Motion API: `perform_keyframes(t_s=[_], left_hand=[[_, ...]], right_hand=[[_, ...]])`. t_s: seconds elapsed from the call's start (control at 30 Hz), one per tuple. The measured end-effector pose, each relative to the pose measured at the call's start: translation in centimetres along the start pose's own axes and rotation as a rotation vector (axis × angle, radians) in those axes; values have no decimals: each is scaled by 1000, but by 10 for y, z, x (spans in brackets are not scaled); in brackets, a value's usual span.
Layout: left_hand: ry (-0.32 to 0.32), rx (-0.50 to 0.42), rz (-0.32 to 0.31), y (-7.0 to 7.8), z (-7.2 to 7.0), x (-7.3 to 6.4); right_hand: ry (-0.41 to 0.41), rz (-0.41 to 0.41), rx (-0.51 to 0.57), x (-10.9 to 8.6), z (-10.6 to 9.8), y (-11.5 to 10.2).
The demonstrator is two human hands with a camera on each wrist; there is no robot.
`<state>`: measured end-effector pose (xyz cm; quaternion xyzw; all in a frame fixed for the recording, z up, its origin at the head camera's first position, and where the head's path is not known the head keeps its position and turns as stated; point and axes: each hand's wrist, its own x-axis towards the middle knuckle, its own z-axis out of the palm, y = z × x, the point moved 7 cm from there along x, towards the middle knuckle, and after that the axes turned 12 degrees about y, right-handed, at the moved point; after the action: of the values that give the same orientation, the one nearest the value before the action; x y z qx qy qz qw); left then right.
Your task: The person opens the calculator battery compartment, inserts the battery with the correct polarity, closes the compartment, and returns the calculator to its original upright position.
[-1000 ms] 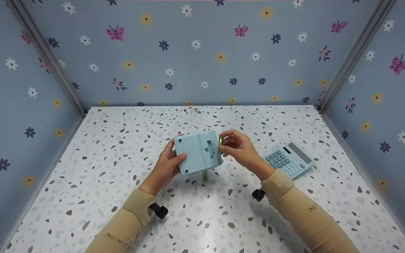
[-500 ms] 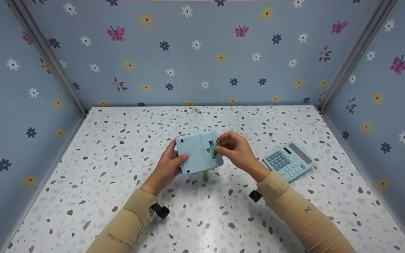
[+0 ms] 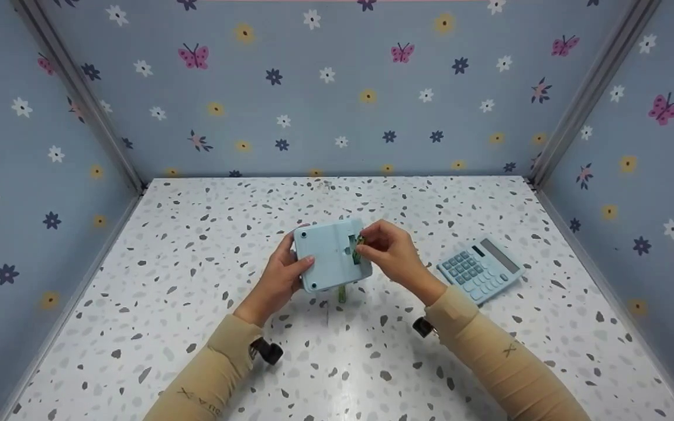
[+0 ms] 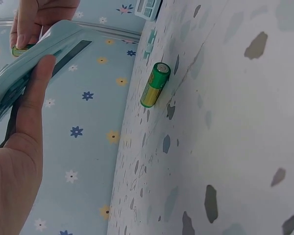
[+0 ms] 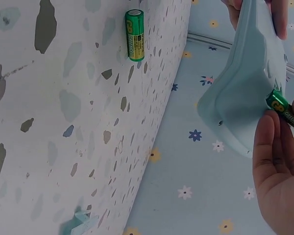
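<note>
My left hand (image 3: 278, 275) grips a light blue calculator (image 3: 326, 257) by its left side, thumb on its back. The back faces up, and its battery slot (image 3: 350, 248) is uncovered near the right end. A green and gold battery (image 5: 279, 104) is pinched between the thumb and fingers of my right hand (image 3: 396, 252). In the right wrist view one end of that battery is right at the slot, and the fingers cover part of it. Below the calculator a second green battery (image 4: 155, 84) lies on the table, partly hidden in the head view.
Another light blue calculator (image 3: 480, 270) lies face up on the speckled table (image 3: 208, 327), by my right wrist. A small light blue plastic piece (image 5: 83, 223) rests on the table in the right wrist view. Flower-patterned walls (image 3: 325, 105) stand at the back and sides.
My right hand has moved left with the battery, from beside the calculator's right edge to over the slot, and the battery has tilted. My left hand and the calculator have barely shifted.
</note>
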<state>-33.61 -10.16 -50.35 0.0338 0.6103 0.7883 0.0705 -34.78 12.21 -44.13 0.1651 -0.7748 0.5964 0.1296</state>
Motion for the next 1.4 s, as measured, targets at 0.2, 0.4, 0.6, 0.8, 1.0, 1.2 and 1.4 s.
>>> perform_keyframes(t_s=[0.2, 0.4, 0.6, 0.8, 1.0, 1.2, 1.4], left_hand=[[-19, -11, 2, 1, 1, 0], [-40, -23, 15, 1, 4, 0], [-37, 4, 25, 0, 6, 0], [-46, 18, 20, -3, 9, 1], [-71, 28, 36, -3, 11, 0], [-79, 30, 45, -2, 12, -1], [-81, 41, 42, -2, 13, -1]], right_hand=[[4, -2, -19, 1, 0, 1], [-7, 20, -44, 1, -1, 4], [-17, 33, -77, 1, -1, 6], [10, 8, -77, 1, -4, 6], [30, 11, -60, 2, -8, 9], [34, 106, -30, 3, -10, 13], [39, 187, 11, 5, -11, 16]])
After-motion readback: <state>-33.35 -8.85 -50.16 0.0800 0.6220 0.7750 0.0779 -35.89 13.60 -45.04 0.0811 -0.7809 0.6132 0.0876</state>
